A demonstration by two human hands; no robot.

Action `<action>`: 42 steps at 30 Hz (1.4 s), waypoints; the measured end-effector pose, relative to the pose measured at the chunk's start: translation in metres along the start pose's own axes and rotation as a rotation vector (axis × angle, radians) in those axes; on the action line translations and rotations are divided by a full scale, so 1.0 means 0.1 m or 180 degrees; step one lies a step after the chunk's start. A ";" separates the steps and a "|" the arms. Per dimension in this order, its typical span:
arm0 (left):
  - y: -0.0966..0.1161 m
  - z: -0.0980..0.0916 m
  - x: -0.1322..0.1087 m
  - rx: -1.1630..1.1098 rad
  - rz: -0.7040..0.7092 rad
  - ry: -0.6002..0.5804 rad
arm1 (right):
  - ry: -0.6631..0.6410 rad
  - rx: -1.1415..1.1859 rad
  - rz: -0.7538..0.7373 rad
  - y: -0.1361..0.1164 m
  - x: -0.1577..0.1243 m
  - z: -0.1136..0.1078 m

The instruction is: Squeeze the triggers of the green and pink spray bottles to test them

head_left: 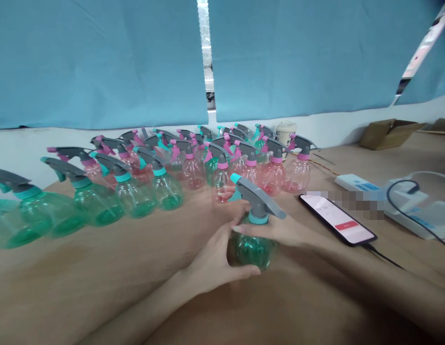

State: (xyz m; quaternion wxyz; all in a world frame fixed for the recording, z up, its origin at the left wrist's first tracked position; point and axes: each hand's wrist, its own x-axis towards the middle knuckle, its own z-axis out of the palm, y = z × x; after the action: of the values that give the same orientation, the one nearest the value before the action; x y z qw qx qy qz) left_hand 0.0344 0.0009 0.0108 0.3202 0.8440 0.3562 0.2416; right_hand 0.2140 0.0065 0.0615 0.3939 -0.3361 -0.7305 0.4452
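Note:
A green spray bottle [254, 249] with a grey trigger head and turquoise collar is at the middle front, its nozzle pointing to the upper left. My left hand [215, 256] curves around the bottle's left side, with the thumb low on its front. My right hand [267, 231] grips it just under the collar, thumb across the front. The far fingers of both hands are mostly hidden behind the bottle. Beyond the hands stand rows of similar spray bottles: green ones [167, 192] to the left, pink ones [274, 175] in the middle and right.
A phone [339, 218] with a lit screen and a cable lies right of my hands. Farther right are white power strips [359, 184] with plugs and cords. A paper cup [286, 132] and an open cardboard box [387, 134] stand near the wall, under blue sheeting [297, 57].

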 end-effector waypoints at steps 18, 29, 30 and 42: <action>-0.37 -0.20 -0.25 0.1841 -0.0089 0.0354 | 0.0086 0.0045 0.0155 0.10 0.21 0.11; -0.38 -0.20 -0.24 0.1919 -0.0040 0.0295 | 0.0399 0.0012 0.0042 0.00 0.21 0.14; -0.37 -0.20 -0.24 0.1916 -0.0028 0.0288 | 0.0393 0.0021 0.0059 0.01 0.21 0.14; -0.38 -0.19 -0.24 0.1972 -0.0031 0.0252 | 0.0498 -0.0558 0.0193 0.11 0.19 0.15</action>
State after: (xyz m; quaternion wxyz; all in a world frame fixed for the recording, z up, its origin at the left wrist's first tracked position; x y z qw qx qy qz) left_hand -0.0096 0.0106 -0.0076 0.0347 0.8896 0.4290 0.1526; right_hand 0.1938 0.0207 0.0527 0.4052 -0.4249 -0.7231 0.3638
